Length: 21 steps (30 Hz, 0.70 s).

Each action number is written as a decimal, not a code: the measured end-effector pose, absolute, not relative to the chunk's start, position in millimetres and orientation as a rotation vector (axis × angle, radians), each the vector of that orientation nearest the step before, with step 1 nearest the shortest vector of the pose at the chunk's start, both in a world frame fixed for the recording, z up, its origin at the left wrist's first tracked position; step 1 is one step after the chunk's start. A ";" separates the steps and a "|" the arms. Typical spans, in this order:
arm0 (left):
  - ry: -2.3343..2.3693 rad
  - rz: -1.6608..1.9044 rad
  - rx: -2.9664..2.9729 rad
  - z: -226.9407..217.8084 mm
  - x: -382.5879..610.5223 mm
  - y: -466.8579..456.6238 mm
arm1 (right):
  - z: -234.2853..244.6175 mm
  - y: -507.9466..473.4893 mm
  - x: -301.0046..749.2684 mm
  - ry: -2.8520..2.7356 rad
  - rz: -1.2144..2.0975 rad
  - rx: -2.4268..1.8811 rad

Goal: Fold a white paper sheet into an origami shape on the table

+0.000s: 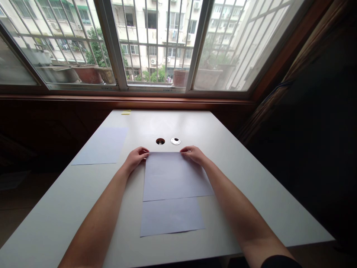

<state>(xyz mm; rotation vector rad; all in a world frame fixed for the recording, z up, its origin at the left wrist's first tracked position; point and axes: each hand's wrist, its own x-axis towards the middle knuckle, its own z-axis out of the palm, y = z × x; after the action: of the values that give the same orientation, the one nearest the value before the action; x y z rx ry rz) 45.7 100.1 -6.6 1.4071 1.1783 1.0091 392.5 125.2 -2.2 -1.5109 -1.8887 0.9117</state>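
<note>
A pale sheet of paper [174,176] is held by its two far corners. My left hand [136,157] pinches the far left corner, its fingers closed on the edge. At the far right corner, my right hand [193,153] grips the same sheet between thumb and fingers. Under its near edge shows a second sheet [171,217], lying on the white table, its far part hidden by the held one. Whether the two sheets touch, I cannot tell.
Another paper sheet [100,146] lies at the table's left edge. Beyond my hands are a round cable hole [160,141] and a round silver cover [175,141]. Yellow tape [126,112] marks the far left of the white table [237,178]. A barred window [156,44] stands behind.
</note>
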 end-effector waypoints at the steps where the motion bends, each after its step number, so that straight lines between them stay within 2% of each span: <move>1: 1.188 1.018 1.416 -7.3 46.1 100.5 | -1.8 124.9 392.4 -1.896 0.902 -1.509; 9: 1.284 1.060 1.519 -11.3 46.4 102.5 | -2.7 123.4 390.4 -1.967 0.728 -1.431; 16: 1.326 1.057 1.593 -10.9 45.6 101.3 | 0.6 94.2 376.3 -2.132 0.197 -1.129; 21: 1.361 1.056 1.637 -9.9 45.2 100.5 | 7.5 50.3 354.0 -2.408 0.211 -0.903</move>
<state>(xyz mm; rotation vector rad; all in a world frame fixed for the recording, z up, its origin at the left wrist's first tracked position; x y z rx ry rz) 45.2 100.5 -9.9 1.6371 1.3608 1.0555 354.0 50.3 7.5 -0.9027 -2.4084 0.2106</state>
